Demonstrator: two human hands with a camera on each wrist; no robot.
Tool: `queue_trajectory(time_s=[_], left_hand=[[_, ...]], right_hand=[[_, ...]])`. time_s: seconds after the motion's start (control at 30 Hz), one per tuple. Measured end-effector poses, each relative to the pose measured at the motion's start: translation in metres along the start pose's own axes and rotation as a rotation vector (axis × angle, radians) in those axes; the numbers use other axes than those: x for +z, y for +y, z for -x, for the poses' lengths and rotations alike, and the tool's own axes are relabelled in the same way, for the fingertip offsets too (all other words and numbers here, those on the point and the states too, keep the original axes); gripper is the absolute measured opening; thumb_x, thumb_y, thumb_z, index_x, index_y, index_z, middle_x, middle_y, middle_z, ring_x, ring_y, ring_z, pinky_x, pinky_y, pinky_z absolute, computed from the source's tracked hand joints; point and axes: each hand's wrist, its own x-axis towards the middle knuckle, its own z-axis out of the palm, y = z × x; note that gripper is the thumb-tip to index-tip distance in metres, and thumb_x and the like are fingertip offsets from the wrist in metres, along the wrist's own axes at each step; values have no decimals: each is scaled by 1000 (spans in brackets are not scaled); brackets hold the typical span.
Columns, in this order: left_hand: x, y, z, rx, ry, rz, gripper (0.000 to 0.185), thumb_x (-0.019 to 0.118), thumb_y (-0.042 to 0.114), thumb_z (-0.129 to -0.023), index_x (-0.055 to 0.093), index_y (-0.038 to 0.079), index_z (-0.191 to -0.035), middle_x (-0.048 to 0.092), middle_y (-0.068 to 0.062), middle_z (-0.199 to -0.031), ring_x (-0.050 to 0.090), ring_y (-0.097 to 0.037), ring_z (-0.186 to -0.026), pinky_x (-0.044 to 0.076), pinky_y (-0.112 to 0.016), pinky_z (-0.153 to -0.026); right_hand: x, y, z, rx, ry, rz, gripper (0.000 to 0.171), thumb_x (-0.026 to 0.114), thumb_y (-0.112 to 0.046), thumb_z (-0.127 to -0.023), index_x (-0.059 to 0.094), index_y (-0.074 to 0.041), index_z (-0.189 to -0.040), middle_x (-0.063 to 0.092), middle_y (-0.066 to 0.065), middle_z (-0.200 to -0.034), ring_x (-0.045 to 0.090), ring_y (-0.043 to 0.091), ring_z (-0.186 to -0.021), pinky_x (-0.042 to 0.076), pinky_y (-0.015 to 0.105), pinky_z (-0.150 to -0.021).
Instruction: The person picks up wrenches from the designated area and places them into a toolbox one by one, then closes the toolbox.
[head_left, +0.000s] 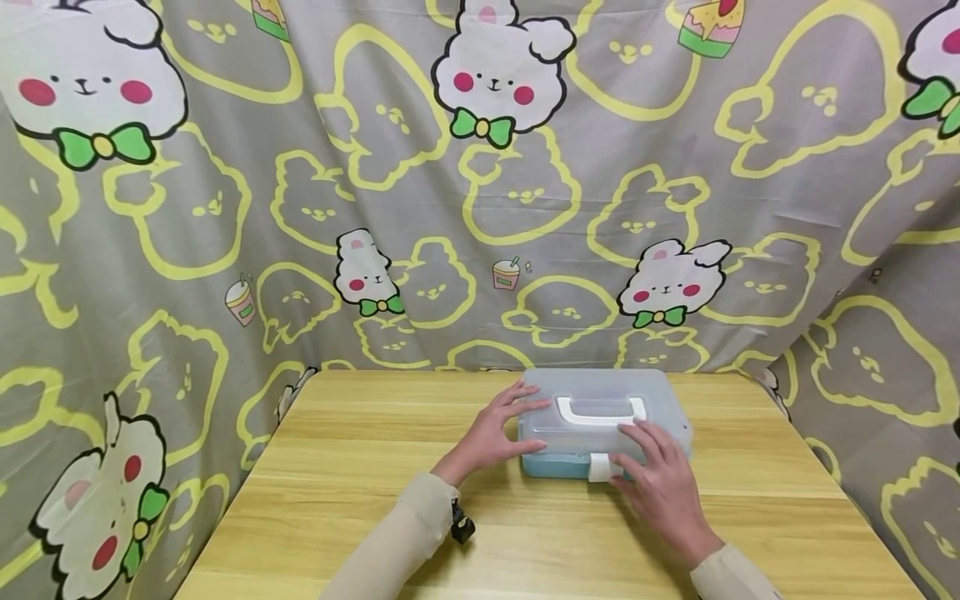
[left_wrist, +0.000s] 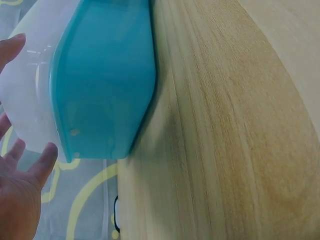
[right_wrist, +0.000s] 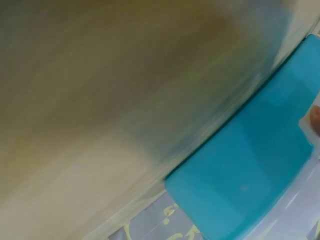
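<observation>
A plastic storage box [head_left: 558, 466] with a clear lid [head_left: 600, 383], a turquoise base and a white carry handle [head_left: 600, 419] sits toward the back of the table. A white latch [head_left: 599, 468] is at its front. My left hand [head_left: 495, 429] rests on the lid's left end, fingers spread. In the left wrist view, its thumb and fingers lie along the lid above the turquoise base [left_wrist: 105, 75]. My right hand [head_left: 663, 483] is at the front right, thumb at the latch and bent fingers on the lid by the handle. In the right wrist view, one fingertip [right_wrist: 315, 119] touches the latch.
The box stands on a wood-grain table [head_left: 360, 467]. A grey patterned curtain [head_left: 480, 208] hangs behind the table and along both sides. A dark strap piece [head_left: 462, 523] hangs at the left wrist.
</observation>
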Motion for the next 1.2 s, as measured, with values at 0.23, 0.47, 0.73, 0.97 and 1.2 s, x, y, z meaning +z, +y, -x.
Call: queue_trajectory(time_s=[0.23,0.47,0.73,0.97,1.2], left_hand=[[1,1,-1,5,3,-8,63,81,45,-90,56,41,-147,36,17,-165,16,-15,-161,32,-65,-120],[2,0,0,5,5,-22,63,81,44,-89,57,41,-147,37,16,-164,18,-16,-160,33,-65,-120],[2,1,-1,0,6,-22,63,82,44,-89,57,42,-146,37,20,-163,17,-12,-160,32,-62,-121],[2,-1,-1,14,20,-24,62,82,43,-88,58,41,-146,37,20,-163,18,-11,-160,32,-61,-122],[4,-1,-1,29,40,-31,62,83,41,-88,60,38,-145,41,14,-163,22,-18,-159,33,-63,-121]], right_hand=[[0,5,-4,9,-33,-64,39,94,-16,-54,71,-18,-85,62,17,-141,50,51,-134,23,62,-125],[1,7,-4,32,-50,-87,17,82,-26,-68,72,-19,-81,65,16,-138,51,50,-132,27,61,-122],[-1,7,-5,51,-29,-123,10,79,-26,-72,75,-19,-77,67,16,-136,53,50,-130,30,61,-119],[-1,8,-7,76,-23,-147,8,81,-26,-72,78,-20,-77,69,13,-135,56,46,-129,31,57,-121],[-1,6,-12,77,30,-159,14,89,-18,-63,80,-18,-75,71,10,-131,60,44,-124,33,51,-120]])
